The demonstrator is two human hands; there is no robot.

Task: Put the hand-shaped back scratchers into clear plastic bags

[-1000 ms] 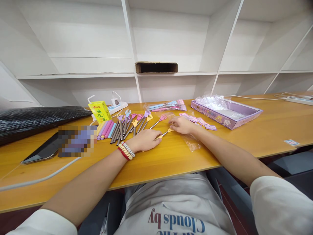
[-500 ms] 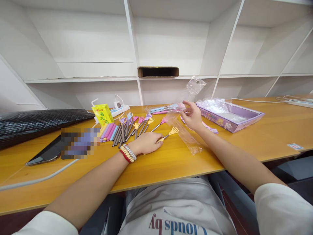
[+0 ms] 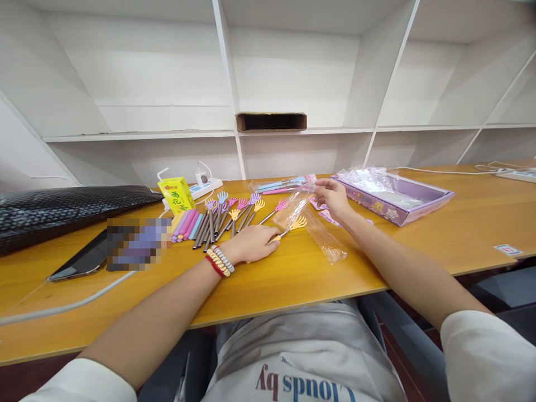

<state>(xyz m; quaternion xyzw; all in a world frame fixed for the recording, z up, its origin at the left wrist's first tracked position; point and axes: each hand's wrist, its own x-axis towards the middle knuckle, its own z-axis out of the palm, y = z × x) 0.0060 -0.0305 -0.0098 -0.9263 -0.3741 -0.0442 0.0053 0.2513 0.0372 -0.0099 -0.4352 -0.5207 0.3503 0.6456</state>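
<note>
My left hand point(image 3: 254, 244) rests on the table with its fingers round the handle of a yellow hand-shaped back scratcher point(image 3: 297, 224), whose claw points right. My right hand point(image 3: 333, 198) pinches the top of a clear plastic bag point(image 3: 293, 205), which hangs down to the left near the yellow claw. Another clear bag point(image 3: 324, 237) lies flat below it. Pink cards point(image 3: 329, 215) lie under my right hand. Several scratchers with coloured claws point(image 3: 254, 199) and metal rods lie left of the bag, beside a stack of coloured handles point(image 3: 186, 226). Bagged blue and pink scratchers point(image 3: 280, 185) lie behind.
A purple box point(image 3: 397, 215) with clear wrappers point(image 3: 371, 178) stands at the right. At the left are a yellow drink carton point(image 3: 178, 195), a power strip point(image 3: 205, 188), a phone point(image 3: 79, 259) and a dark bag point(image 3: 75, 212). White shelves hold a cardboard box point(image 3: 271, 121).
My right hand has come down and closed on a clear bag, which now stretches out below the bagged scratchers. The raised clear bag behind it has come down. My left hand has stayed put.
</note>
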